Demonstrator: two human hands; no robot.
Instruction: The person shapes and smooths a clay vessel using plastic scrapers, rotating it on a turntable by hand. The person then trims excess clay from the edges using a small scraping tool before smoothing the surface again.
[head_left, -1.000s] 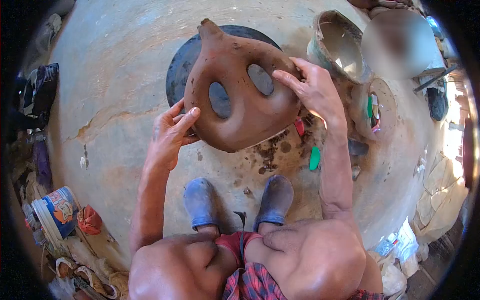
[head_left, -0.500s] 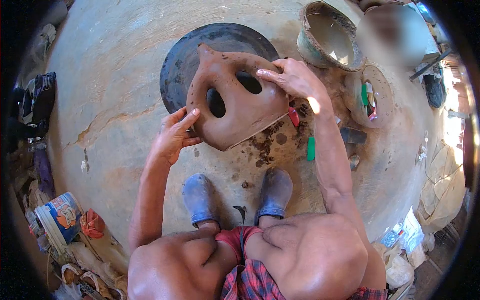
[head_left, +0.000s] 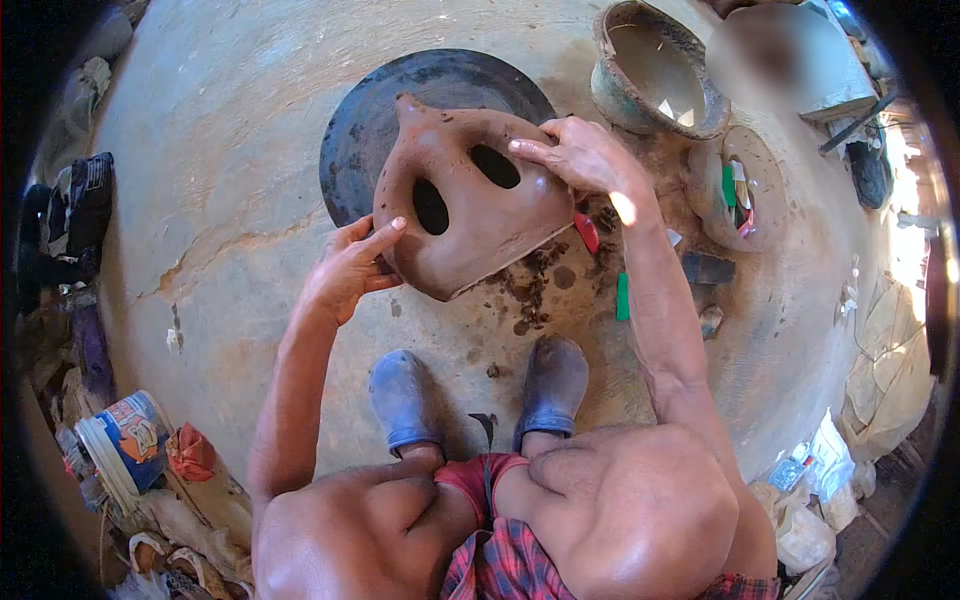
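Note:
A brown clay piece (head_left: 480, 225) with two dark oval holes and a pointed knob at its top is held tilted over the near part of a dark round disc (head_left: 350, 150). My left hand (head_left: 352, 265) grips its lower left edge, thumb on the face and fingers partly hidden behind. On the upper right edge, my right hand (head_left: 580, 155) holds it, thumb lying near the right hole and the other fingers curled over the rim. The straight lower edge of the piece faces down to the right.
Clay crumbs (head_left: 535, 290) lie on the floor beside a red piece (head_left: 586, 233) and a green block (head_left: 623, 297). A water basin (head_left: 610, 90) and a bowl of tools (head_left: 765, 190) stand right. A bucket (head_left: 135, 440) is at left.
Both hands keep their hold on the clay piece, which has shifted very slightly. The surroundings appear a little displaced as the view moves.

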